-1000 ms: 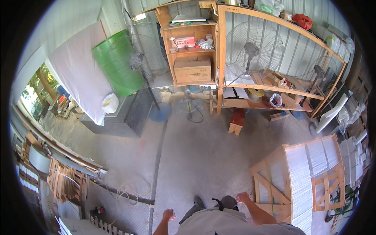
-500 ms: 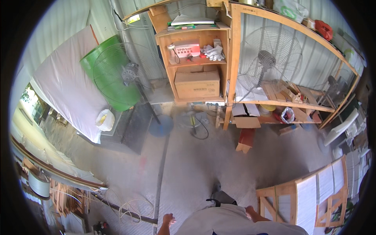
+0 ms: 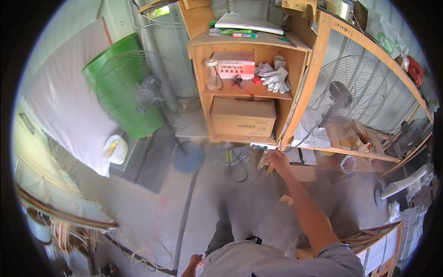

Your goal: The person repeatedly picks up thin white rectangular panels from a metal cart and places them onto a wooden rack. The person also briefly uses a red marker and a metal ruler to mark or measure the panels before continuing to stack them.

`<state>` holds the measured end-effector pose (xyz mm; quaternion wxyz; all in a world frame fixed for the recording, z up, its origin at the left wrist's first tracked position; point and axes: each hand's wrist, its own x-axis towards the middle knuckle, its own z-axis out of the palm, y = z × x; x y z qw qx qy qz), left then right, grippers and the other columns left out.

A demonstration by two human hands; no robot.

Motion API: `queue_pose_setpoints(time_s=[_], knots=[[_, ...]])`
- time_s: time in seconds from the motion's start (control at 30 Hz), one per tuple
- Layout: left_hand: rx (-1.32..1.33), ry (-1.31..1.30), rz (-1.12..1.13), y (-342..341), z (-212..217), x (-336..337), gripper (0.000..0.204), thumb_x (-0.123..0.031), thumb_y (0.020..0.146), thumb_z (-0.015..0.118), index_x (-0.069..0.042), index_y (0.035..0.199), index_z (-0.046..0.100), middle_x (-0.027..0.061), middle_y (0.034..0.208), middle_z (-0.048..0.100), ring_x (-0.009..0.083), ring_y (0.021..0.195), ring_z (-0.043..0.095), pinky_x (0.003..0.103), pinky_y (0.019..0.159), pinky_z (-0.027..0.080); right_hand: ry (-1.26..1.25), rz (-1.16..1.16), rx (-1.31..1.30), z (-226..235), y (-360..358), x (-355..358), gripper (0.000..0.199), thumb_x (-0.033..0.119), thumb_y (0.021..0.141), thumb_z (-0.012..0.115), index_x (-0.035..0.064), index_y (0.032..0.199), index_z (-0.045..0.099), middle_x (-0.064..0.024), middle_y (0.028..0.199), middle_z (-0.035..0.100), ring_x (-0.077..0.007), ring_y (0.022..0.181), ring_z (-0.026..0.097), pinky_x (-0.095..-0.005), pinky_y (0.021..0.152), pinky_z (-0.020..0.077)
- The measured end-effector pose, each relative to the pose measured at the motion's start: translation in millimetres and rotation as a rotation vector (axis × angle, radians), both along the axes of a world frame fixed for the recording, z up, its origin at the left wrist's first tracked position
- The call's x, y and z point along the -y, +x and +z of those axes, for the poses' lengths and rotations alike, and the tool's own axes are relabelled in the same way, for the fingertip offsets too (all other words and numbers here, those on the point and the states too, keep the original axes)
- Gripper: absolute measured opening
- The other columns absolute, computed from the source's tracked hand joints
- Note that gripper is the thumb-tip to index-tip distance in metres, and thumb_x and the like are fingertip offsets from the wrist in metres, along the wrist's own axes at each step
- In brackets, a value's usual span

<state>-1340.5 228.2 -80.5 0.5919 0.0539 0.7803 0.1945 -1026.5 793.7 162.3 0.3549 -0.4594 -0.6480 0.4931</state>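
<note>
My right arm stretches forward, and my right hand [image 3: 278, 161] is in front of the lower right corner of the wooden shelf unit [image 3: 244, 139]. Its fingers are partly spread, with nothing visible in them; I cannot tell whether they touch anything. On the shelf behind lie white work gloves [image 3: 276, 79], a red and white box [image 3: 234, 65] and a white-topped object with a cord [image 3: 211, 63]. A cardboard box [image 3: 243, 117] fills the compartment below. Low at my left side hangs my left hand [image 3: 197, 261], its fingers too small and blurred to read.
A standing fan [image 3: 150, 90] is ahead on the left, before a green tub [image 3: 99, 69]. Another fan [image 3: 340, 92] stands at the right wooden frame [image 3: 307, 87]. A power cord [image 3: 244, 171] and coiled cable [image 3: 147, 258] lie on the floor. A wooden crate [image 3: 378, 247] is near right.
My right hand has risen from my side and reached forward toward the shelf unit. The shelf looks nearer, and my leg has stepped forward. My left hand stays low.
</note>
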Motion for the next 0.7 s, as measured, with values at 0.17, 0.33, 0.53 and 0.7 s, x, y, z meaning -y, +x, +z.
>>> queue_pose_setpoints(time_s=[0.17, 0.33, 0.53, 0.7], knots=[[0.057, 0.062, 0.014, -82.6, -15.6, -107.0, 0.029, -0.026, 0.088, 0.048, 0.002, 0.094, 0.054, 0.0156, 0.074, 0.062, 0.0295, 0.057, 0.064, 0.037, 0.043, 0.051, 0.225, -0.14, -0.002, 71.0, -64.9, -98.4, 0.022, 0.02, 0.081, 0.06, 0.007, 0.098, 0.063, -0.0145, 0.078, 0.065, -0.025, 0.074, 0.064, -0.0322, 0.067, 0.0488], [0.089, 0.058, -0.021, -169.8, -8.3, -227.2, 0.027, -0.025, 0.087, 0.047, 0.0, 0.095, 0.055, 0.0126, 0.073, 0.061, 0.0263, 0.054, 0.063, 0.035, 0.039, 0.049, 0.503, -0.289, 0.432, 137.5, -93.6, -171.6, 0.022, 0.018, 0.08, 0.059, 0.0062, 0.099, 0.062, -0.0172, 0.087, 0.064, -0.0307, 0.083, 0.064, -0.0359, 0.069, 0.0492], [-0.007, 0.268, 0.185, -208.2, 25.3, -335.5, 0.023, -0.023, 0.085, 0.048, -0.002, 0.091, 0.055, 0.0111, 0.072, 0.06, 0.0226, 0.049, 0.06, 0.029, 0.039, 0.046, 0.607, -0.33, 0.788, 136.3, -113.1, -286.7, 0.03, 0.016, 0.082, 0.05, 0.0113, 0.111, 0.058, -0.0188, 0.095, 0.063, -0.0377, 0.084, 0.061, -0.042, 0.073, 0.0505], [0.02, 0.313, 0.338, -169.6, 39.0, -320.0, 0.026, -0.026, 0.086, 0.048, -0.002, 0.094, 0.055, 0.0124, 0.076, 0.062, 0.0233, 0.055, 0.063, 0.03, 0.043, 0.048, 0.85, -0.126, 0.788, 107.2, -127.6, -387.5, 0.034, 0.029, 0.09, 0.041, 0.0097, 0.117, 0.049, -0.0128, 0.089, 0.065, -0.0262, 0.064, 0.064, -0.04, 0.051, 0.0522]])
